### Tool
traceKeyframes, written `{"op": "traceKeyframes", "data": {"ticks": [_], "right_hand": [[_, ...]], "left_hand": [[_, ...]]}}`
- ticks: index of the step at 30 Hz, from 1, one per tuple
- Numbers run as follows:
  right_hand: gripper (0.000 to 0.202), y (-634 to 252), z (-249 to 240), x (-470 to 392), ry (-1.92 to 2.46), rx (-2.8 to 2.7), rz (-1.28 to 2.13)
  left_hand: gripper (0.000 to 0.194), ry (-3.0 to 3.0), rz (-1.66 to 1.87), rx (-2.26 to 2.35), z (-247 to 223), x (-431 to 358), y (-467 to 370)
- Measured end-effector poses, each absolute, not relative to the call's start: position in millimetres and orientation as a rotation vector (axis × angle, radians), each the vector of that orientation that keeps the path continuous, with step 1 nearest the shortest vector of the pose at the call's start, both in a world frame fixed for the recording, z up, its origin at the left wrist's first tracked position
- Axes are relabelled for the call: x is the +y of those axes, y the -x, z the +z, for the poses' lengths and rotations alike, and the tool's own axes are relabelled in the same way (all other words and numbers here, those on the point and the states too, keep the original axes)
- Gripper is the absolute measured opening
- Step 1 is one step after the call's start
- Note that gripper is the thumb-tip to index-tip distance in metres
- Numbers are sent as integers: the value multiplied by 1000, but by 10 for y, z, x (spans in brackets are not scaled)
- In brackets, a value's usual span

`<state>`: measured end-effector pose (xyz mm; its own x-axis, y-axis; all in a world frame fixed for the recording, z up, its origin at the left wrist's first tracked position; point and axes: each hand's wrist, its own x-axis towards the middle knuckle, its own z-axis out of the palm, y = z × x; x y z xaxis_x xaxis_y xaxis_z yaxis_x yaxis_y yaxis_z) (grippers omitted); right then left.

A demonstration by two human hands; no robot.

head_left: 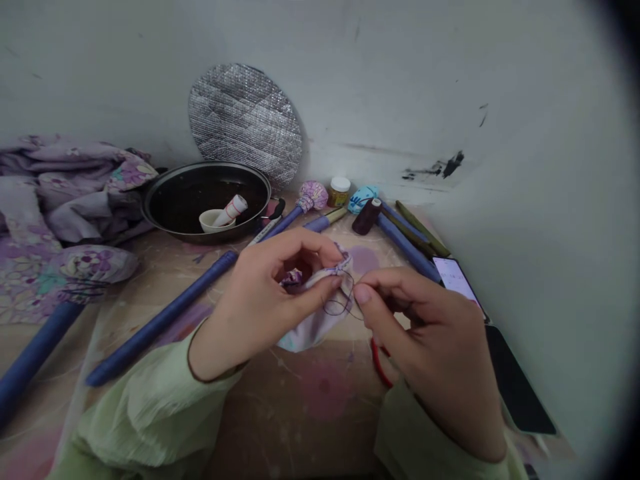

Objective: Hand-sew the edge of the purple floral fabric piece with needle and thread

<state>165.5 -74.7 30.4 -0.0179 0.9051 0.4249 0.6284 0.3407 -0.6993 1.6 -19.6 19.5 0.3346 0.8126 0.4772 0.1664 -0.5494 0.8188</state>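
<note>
My left hand [270, 293] is closed on a small piece of pale floral fabric [315, 327], pinching its gathered edge between thumb and fingers. A loop of dark thread [336, 308] runs from that edge towards my right hand [425, 327]. The thumb and index finger of my right hand are pressed together on the thread, just right of the fabric. Whether a needle is between them I cannot tell. Under my right wrist, red scissor-like handles [381, 365] lie partly hidden. A spool of dark thread [367, 217] lies beyond my hands.
A black pan [165, 230] holds a white cup [217, 225]. Blue rods [165, 320], some topped with fabric-wrapped heads [313, 195], lie around. A lidded jar [340, 191] stands near the wall. At right are a phone [455, 277] and a dark flat object [520, 383]. Floral cloth [65, 187] is heaped left.
</note>
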Motion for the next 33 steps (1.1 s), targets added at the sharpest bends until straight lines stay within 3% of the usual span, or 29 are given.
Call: {"op": "traceKeyframes", "data": {"ticks": [14, 33], "right_hand": [[10, -1633, 261, -708, 1338, -1735, 326], [10, -1660, 265, -723, 1373, -1817, 321]], "left_hand": [[17, -1977, 1251, 812, 169, -187, -25], [43, -2125, 1194, 734, 162, -196, -29]]}}
